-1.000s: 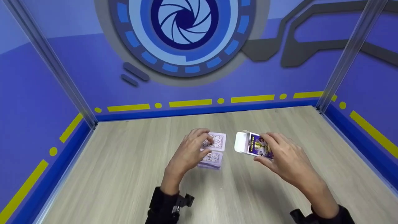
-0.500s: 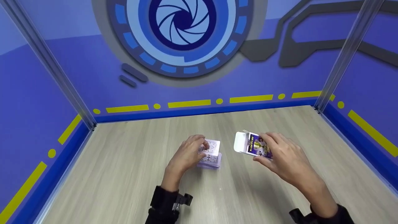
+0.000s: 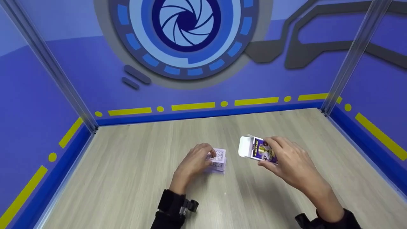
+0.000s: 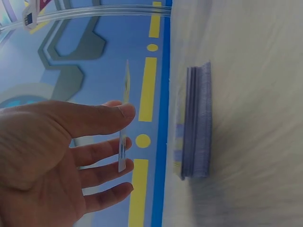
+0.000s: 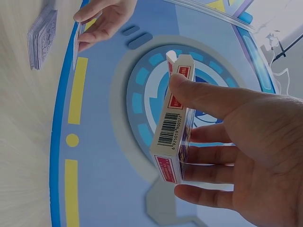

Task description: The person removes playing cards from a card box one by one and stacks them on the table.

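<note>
My left hand (image 3: 194,162) pinches a thin playing card (image 4: 124,142) between thumb and fingers; whether it is just one I cannot tell. The patterned back of that card (image 3: 219,154) faces up in the head view. Below it, apart from it in the left wrist view, a stack of cards (image 4: 198,123) lies on the table with slightly uneven edges. My right hand (image 3: 295,162) grips a purple and white card box (image 3: 263,150) in the air, to the right of the stack. The box's white flap (image 3: 244,146) stands open toward the left, and a barcode shows on its side (image 5: 169,128).
The light wood tabletop (image 3: 143,178) surrounds the stack. Blue printed panels (image 3: 203,95) with yellow marks enclose it at the back and both sides, with clear corner posts (image 3: 353,60).
My left hand has brought the held card back toward me, from beyond the stack to above it. The right hand with the box has barely moved.
</note>
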A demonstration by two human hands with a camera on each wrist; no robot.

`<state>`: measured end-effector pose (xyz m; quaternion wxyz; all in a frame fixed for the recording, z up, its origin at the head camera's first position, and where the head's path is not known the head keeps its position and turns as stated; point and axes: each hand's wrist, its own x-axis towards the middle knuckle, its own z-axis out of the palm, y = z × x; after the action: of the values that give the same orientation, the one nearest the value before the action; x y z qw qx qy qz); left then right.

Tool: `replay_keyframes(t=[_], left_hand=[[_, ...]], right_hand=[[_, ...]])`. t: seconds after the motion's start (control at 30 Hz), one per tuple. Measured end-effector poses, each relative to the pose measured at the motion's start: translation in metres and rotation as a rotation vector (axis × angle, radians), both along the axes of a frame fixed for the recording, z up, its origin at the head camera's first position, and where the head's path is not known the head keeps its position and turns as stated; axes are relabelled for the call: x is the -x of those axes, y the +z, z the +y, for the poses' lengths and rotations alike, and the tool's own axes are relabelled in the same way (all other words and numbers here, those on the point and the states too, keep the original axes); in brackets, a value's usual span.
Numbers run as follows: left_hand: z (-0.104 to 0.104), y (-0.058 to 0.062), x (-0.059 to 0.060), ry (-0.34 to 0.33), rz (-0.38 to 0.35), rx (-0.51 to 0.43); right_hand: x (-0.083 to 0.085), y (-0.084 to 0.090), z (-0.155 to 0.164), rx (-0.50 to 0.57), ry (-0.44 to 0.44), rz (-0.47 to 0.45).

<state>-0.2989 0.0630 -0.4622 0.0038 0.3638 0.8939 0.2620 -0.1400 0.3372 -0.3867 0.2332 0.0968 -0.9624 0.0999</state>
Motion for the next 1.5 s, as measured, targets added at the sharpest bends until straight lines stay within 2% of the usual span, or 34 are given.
replay_keyframes(t=[0.27,0.67,0.87,1.27,1.37,1.5], left_hand=[[0.002,-0.016,0.005,-0.004,-0.024,0.018],[0.002,-0.028,0.007,0.02,-0.067,0.013],[0.002,-0.029,0.006,0.024,-0.086,0.049],[0.002,-0.03,0.007,0.007,-0.083,0.06],[0.001,-0.027,0.006,-0.004,-0.073,0.073],[0.001,-0.02,0.005,0.023,-0.073,0.046]], right_hand=[[0.0,-0.001,0.0,0.002,-0.005,-0.027],[0.001,-0.002,-0.001,-0.003,-0.003,-0.042],[0.002,-0.004,0.0,-0.016,0.016,-0.014],[0.001,-0.003,-0.001,-0.007,0.009,-0.049],[0.001,-0.003,-0.001,-0.007,0.008,-0.053],[0.001,-0.003,-0.001,-0.007,0.004,-0.054]])
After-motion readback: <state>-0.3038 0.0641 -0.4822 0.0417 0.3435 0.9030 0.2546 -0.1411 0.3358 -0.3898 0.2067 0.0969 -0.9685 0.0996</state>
